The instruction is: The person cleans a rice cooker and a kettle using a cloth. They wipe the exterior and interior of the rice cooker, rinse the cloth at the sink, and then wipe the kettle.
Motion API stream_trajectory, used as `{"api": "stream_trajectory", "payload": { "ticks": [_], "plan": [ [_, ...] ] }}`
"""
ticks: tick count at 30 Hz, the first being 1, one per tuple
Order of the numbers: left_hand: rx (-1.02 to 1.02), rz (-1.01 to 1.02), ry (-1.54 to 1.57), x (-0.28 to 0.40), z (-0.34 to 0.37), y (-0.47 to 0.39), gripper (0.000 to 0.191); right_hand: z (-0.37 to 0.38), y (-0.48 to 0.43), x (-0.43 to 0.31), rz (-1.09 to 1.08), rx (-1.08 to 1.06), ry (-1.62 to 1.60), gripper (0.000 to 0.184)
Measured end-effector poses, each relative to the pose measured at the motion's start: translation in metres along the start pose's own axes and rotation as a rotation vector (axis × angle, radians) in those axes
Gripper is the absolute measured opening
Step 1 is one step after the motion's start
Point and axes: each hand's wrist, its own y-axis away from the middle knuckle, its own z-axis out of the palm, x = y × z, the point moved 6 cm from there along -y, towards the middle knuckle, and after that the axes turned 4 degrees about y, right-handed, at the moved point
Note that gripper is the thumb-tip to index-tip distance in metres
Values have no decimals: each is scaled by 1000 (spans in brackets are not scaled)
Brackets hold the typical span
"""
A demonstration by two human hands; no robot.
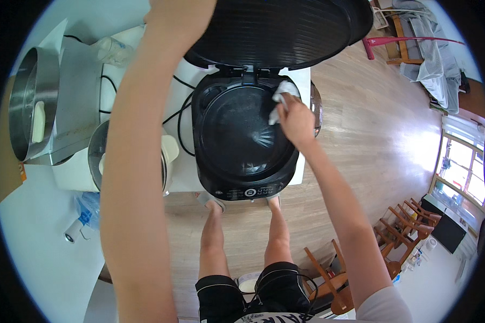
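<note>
A black electric griddle (242, 131) stands on a white table with its ribbed lid (283, 32) raised. My right hand (297, 121) holds a crumpled white cloth or tissue (285, 89) against the upper right of the round cooking plate. Light glints off the plate's lower right area. My left arm reaches up past the left of the griddle; the left hand (182, 12) is partly visible at the top edge beside the lid, and its fingers are cut off or hidden. Whether it grips the lid cannot be told. A control panel (249, 192) lies along the griddle's front.
Black cables (180, 125) run left of the griddle. Further left stand a pot with cream handles (169, 148), a large steel pan (34, 105) and a clear plastic container (115, 51). A glass lid or bowl (316, 107) shows past the right edge. Wooden chairs (331, 282) stand lower right.
</note>
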Motion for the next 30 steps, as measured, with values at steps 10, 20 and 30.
{"api": "stream_trajectory", "payload": {
  "ticks": [10,20,30],
  "plan": [
    [65,-108,-44,-9,-15,-20,53,17,-6,30,-104,-219,394,26],
    [-33,199,-88,6,7,2,46,14,-28,20,-223,55,337,53],
    [5,26,-80,-1,1,-8,44,17,1,51,-46,125,308,22]
  ]
}}
